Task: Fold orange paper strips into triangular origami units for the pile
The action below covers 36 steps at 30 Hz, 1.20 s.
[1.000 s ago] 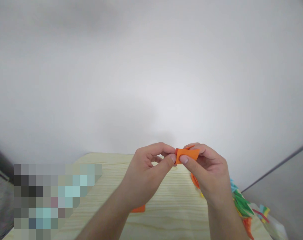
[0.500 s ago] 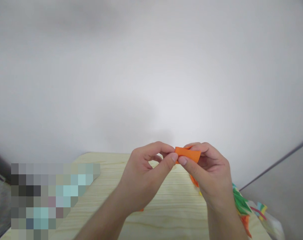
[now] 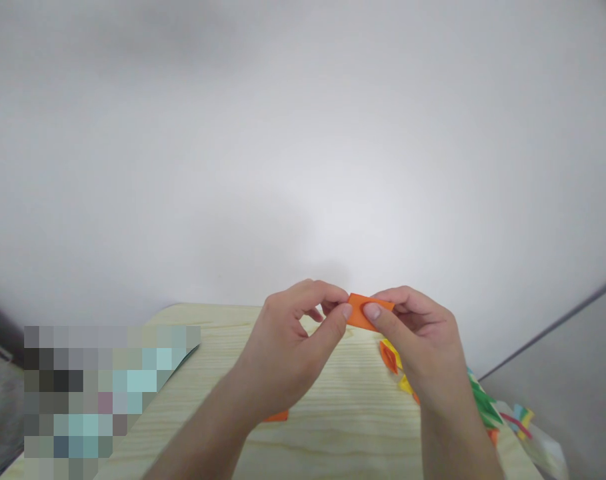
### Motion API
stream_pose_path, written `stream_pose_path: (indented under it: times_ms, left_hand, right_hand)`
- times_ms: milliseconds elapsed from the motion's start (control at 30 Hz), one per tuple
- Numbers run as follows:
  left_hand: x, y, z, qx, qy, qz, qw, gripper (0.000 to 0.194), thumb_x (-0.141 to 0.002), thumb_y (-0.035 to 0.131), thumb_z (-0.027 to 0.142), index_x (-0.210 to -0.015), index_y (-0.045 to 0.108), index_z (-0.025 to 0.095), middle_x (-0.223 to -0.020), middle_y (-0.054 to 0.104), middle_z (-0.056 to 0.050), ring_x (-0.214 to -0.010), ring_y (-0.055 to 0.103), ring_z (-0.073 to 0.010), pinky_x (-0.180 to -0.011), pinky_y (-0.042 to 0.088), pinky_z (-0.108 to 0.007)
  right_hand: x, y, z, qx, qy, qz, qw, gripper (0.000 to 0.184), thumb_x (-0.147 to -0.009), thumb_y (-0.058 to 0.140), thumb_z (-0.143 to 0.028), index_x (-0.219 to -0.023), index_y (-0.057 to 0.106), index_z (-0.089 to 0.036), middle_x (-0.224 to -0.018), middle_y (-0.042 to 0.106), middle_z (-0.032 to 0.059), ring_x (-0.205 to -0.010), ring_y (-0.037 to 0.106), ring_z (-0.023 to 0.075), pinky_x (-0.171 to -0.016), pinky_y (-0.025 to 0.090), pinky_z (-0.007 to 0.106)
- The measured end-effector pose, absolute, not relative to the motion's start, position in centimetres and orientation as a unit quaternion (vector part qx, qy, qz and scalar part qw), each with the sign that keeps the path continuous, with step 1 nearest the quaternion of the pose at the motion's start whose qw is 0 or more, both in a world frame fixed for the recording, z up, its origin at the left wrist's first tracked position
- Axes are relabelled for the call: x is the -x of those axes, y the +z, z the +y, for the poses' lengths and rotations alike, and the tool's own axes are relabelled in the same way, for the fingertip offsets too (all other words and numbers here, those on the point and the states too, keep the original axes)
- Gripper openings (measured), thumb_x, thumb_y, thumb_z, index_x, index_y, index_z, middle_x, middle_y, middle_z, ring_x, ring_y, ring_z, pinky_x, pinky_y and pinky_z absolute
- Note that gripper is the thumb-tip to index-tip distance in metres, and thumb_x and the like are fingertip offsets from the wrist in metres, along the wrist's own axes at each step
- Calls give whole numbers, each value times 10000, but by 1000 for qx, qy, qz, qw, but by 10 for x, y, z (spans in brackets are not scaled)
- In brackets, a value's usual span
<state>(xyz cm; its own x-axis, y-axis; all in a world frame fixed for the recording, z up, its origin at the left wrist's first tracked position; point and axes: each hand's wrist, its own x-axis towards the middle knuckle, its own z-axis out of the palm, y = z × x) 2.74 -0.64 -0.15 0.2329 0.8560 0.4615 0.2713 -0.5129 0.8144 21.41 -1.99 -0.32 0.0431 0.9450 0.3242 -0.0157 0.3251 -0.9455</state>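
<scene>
Rising behind the wood-grained table [image 3: 343, 427] is a pale wall [image 3: 303, 133]. Above the table, the left hand [image 3: 295, 337] and right hand [image 3: 427, 347] both pinch a folded orange paper [image 3: 358, 315], lying flatter than a moment ago. By the table's right corner, I can't tell what the whitish bag-like thing [image 3: 553, 457] holds.

Wall [image 3: 333, 167] bright above the tabletop [image 3: 353, 427]; faint soft shadows [image 3: 257, 233] beyond its far edge; coarse pixelation [image 3: 83, 393] across its left side.
</scene>
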Motion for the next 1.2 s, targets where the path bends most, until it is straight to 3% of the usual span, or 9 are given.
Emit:
stream_pose_path:
  times_ms: [167, 400, 600, 833, 1000, 1200]
  left_hand:
    - [-24, -3, -2, -749, 463, 383, 280, 152, -1024, 583, 308, -1036, 733, 290, -1001, 751, 37, -925, 652, -143, -814, 499, -269]
    - [-12, 2, 3, -826, 342, 397, 208, 188, -1013, 565, 293, -932, 735, 298, -897, 721, 25, -866, 635, -163, -721, 459, -279]
    - [-7, 5, 9, -780, 369, 444, 242, 182, -967, 645, 423, -943, 763, 286, -934, 772, 12, -867, 675, -185, -689, 481, -270]
    - [-13, 5, 13, -753, 420, 436, 258, 173, -926, 707, 412, -913, 779, 256, -863, 770, 7, -806, 676, -168, -780, 533, -278]
    - [-14, 5, 11, -750, 432, 432, 254, 140, -932, 693, 368, -881, 768, 261, -841, 764, 18, -808, 679, -167, -781, 526, -281]
    - [-10, 5, 8, -780, 394, 434, 220, 131, -928, 689, 353, -858, 759, 267, -850, 764, 22, -813, 668, -172, -694, 480, -261]
  right_hand:
    - [-216, -4, -18, 431, 389, -582, 570, 134, -876, 819, -336, -867, 758, -217, -816, 779, 38, -741, 697, 186, -685, 558, 302]
    - [-215, -11, -14, 444, 322, -679, 488, 70, -927, 730, -236, -866, 762, -229, -825, 769, -3, -788, 701, 164, -762, 542, 293]
    - [-207, -20, -9, 413, 346, -611, 580, 99, -927, 750, -315, -883, 764, -227, -857, 772, 19, -789, 699, 177, -724, 554, 299]
    - [-200, -28, -2, 382, 364, -555, 643, 127, -884, 799, -357, -906, 780, -234, -875, 789, 30, -790, 719, 191, -722, 582, 315]
    - [-199, -26, -5, 384, 353, -563, 641, 109, -903, 776, -338, -927, 774, -232, -896, 789, 31, -805, 723, 187, -763, 588, 324]
    - [-205, -19, -10, 401, 327, -632, 577, 50, -904, 729, -209, -855, 723, -213, -778, 730, -6, -751, 691, 161, -747, 555, 303]
